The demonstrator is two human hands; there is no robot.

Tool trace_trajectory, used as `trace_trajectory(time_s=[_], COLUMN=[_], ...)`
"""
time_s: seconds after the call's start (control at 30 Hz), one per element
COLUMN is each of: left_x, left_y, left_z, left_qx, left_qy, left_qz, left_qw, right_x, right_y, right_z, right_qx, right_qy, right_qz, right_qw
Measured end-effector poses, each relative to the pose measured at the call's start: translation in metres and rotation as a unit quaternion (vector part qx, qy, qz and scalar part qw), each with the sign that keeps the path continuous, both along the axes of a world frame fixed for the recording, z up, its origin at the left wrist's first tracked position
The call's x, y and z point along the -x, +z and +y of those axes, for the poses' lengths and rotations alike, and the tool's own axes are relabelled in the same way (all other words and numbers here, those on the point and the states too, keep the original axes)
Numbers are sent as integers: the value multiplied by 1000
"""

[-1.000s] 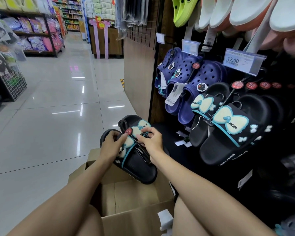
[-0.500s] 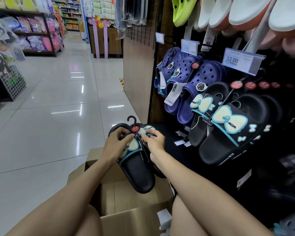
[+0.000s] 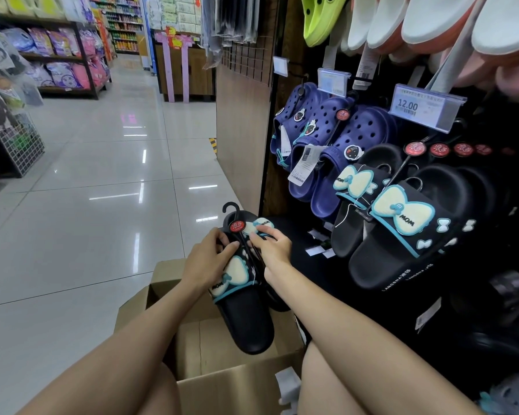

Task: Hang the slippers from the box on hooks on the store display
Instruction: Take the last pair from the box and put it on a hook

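Observation:
I hold a pair of black slippers with cream bows and teal trim above an open cardboard box. My left hand grips the left slipper's strap area. My right hand grips the right slipper beside it. A black plastic hanger hook with a red round tag sticks up from the pair's far end. To the right, matching black bow slippers hang on the store display below a price tag reading 12.00.
Navy clogs hang left of the black slippers. White, pink and lime footwear hangs along the top. A wooden end panel borders the display. Glossy tiled aisle floor stretches left toward stocked shelves.
The two slippers were brought together side by side and turned more upright, toes pointing down toward the box. The hanger hook now shows above the pair.

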State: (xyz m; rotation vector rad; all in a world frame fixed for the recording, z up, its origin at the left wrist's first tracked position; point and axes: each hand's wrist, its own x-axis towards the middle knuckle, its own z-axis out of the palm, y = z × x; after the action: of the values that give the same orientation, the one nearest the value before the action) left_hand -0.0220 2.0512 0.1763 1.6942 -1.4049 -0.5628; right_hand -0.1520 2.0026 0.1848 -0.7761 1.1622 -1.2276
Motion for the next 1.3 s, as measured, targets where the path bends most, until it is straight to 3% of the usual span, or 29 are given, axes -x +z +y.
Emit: trace_trajectory(time_s=[0.33,0.73,0.87,1.0,1.3], left_x=[-7,-9,-16,-19,-11], left_y=[0,7,5,2,6], left_z=[3,4,1,3,2], left_qx=[-12,-37,-25,-13,-14], left_qy=[-3,19,36,57,59], left_qz=[-56,32,71,90,130], left_qw=[998,999,996,994,990], right_x=[-2,-10,-9,-12,-14], right_y=[-2,3,3,1,-3], right_z=[0,8,8,9,7], right_qx=[20,-5,-41,-8,57], right_qy=[31,96,129,150,49], right_qz=[-3,-74,-63,-15,49], right_qw=[999,993,989,989,996])
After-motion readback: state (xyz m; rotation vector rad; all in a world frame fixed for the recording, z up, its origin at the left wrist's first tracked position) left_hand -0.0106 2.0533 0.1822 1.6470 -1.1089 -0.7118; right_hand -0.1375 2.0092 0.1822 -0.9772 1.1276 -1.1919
